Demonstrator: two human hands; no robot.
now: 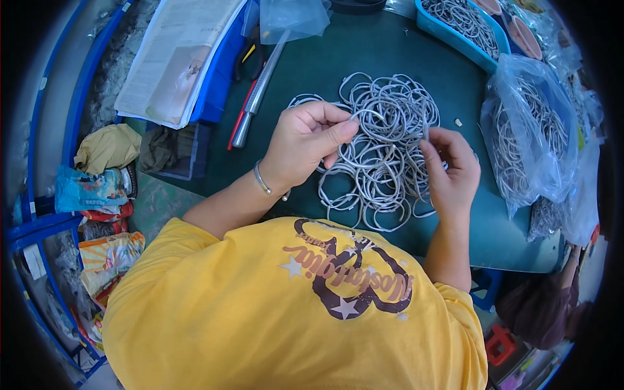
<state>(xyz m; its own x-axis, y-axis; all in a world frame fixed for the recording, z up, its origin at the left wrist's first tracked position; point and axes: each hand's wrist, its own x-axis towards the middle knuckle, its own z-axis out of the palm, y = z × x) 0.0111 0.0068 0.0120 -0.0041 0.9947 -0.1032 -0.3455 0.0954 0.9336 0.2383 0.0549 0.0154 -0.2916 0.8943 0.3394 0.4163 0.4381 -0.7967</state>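
Note:
A loose pile of thin grey metal rings (pixel 380 156) lies on the dark green tabletop in front of me. At the pile's left side, my left hand (pixel 311 140) is closed, thumb and forefinger pinching the edge of a grey ring. My right hand (pixel 452 166) is over the right side of the pile, its thumb and fingers pinched on a thin grey ring seen nearly edge-on. Whether both hands hold one and the same ring, I cannot tell. A silver bangle (pixel 262 177) circles my left wrist.
A tapered metal rod (pixel 257 101), a red stick (pixel 240 117) and pliers (pixel 250 62) lie left of the pile. Papers (pixel 175 58) rest on a blue bin. A turquoise tray (pixel 455 32) and a clear plastic bag (pixel 526 136) at right hold more rings. Another person's arm (pixel 571 266) shows at far right.

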